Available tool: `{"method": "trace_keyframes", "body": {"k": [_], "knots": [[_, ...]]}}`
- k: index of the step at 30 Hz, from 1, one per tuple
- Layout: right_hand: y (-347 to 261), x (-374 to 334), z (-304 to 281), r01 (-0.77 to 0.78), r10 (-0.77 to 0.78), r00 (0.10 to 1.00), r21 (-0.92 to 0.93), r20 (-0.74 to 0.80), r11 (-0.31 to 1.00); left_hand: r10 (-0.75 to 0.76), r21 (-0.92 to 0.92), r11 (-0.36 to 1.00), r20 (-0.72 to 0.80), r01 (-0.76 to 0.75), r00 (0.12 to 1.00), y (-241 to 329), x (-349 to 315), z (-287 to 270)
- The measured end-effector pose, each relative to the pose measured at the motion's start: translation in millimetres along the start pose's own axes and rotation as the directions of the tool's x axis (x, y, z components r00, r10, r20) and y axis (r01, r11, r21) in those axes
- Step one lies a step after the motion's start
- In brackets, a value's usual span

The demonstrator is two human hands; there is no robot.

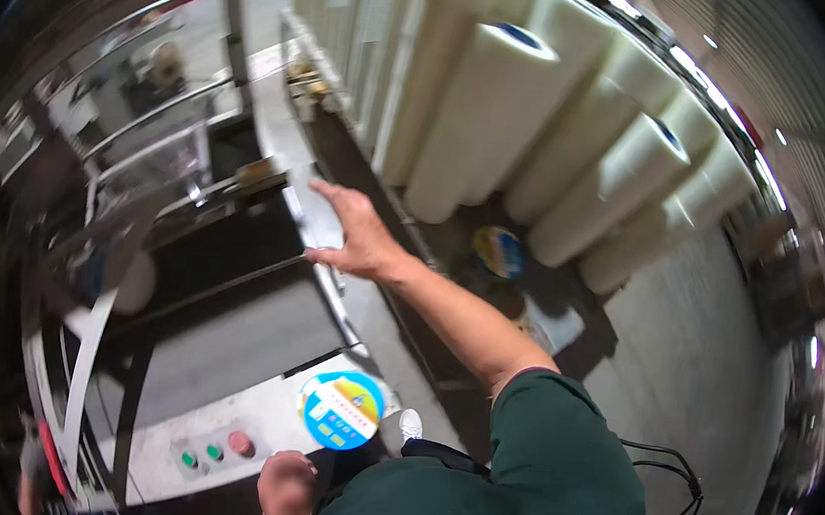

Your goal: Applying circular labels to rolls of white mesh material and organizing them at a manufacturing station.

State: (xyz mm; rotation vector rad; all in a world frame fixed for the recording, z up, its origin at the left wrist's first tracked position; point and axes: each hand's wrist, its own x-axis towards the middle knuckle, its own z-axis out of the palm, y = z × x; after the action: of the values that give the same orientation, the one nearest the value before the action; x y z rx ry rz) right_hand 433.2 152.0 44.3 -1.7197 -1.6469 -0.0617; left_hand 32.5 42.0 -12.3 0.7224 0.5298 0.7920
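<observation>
My right hand reaches out at the end of a bare forearm, over the metal side rail of a machine. Its thumb and fingers are spread and nothing lies between them. My left hand is low in the view, beside the machine's white front panel. It is slightly blurred, its fingers curled into a rounded fist; what they hold, if anything, is hidden. A round blue, yellow and white printed disc lies at the panel's right end, between my hands. Green buttons and a red button sit on the panel.
Tall whitish film rolls stand upright at the back right. A similar printed disc lies near their feet, with a pale sheet nearer. Metal frame bars rise at left. Black cables loop at my right.
</observation>
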Motion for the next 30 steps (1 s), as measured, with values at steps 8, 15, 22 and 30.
{"method": "trace_keyframes", "body": {"k": [8,15,22,30], "knots": [[164.8,-113.8,-479.9,-0.615,-0.165,0.714,-0.722,-0.68,0.317,-0.14,0.082,0.988,0.137,0.13,0.981,-70.9,-2.8,115.3],[198.8,-176.5,-572.8,-0.488,0.153,0.865,-0.731,-0.477,0.477,-0.242,0.165,0.965,0.257,0.204,0.936,-103.9,-2.5,200.3],[49.8,-197.1,-459.8,-0.225,0.213,0.968,0.077,0.134,0.971,-0.249,0.415,0.898,0.203,0.147,0.947,-126.8,46.0,240.4],[-39.6,-241.5,-224.2,0.348,-0.539,0.634,0.418,0.555,0.839,-0.376,-0.536,0.728,0.209,0.427,0.903,-174.2,-0.2,148.3]]}}
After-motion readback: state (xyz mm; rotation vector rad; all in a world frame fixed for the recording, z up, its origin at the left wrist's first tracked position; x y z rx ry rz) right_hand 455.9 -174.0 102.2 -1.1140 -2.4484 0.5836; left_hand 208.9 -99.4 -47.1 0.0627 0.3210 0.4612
